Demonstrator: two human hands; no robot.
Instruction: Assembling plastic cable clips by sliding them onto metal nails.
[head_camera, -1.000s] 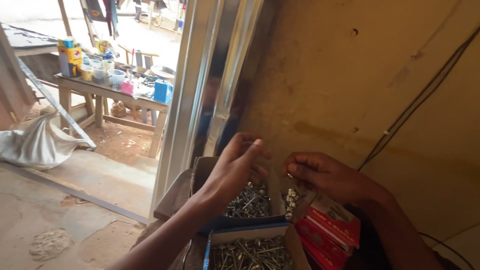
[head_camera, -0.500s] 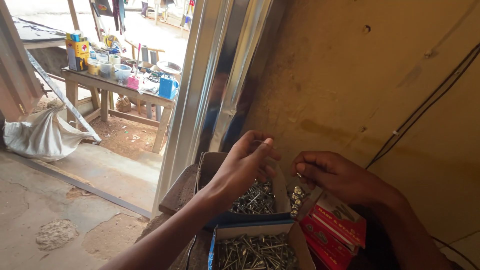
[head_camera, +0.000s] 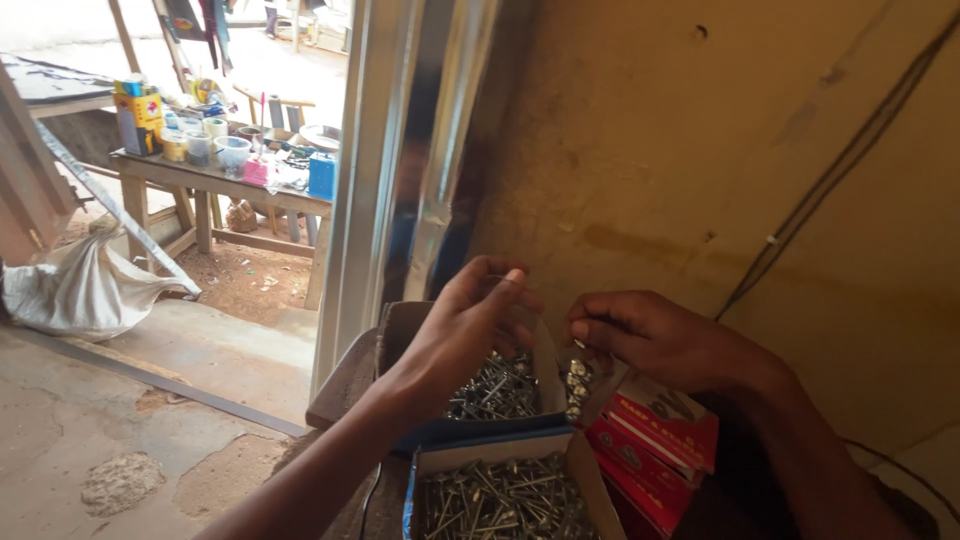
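behind the work area stands a stained tan wall, with a dark cable running diagonally across it and a shiny metal frame at its left edge.

grip state: the left hand is raised over an open cardboard box, fingers curled, thumb and fingertips drawn together at the top. whether anything is pinched between them cannot be told. the right hand is just beside it, fingers folded inward and closed over a small cluster of round-headed fasteners that hangs below the knuckles. the two hands are near each other but apart.

contents: the cardboard box under the left hand holds a loose heap of silver nails. the fasteners lie along a divider at the right side of this box. directly in front, nearer the camera, a second open box with a blue rim is filled with more nails.

adjacent items: stacked red packets lie to the right of the boxes, under the right forearm.

surroundings: through the opening on the left, a wooden table carries a yellow carton, cups and a blue container. a white sack lies on the concrete floor below it.
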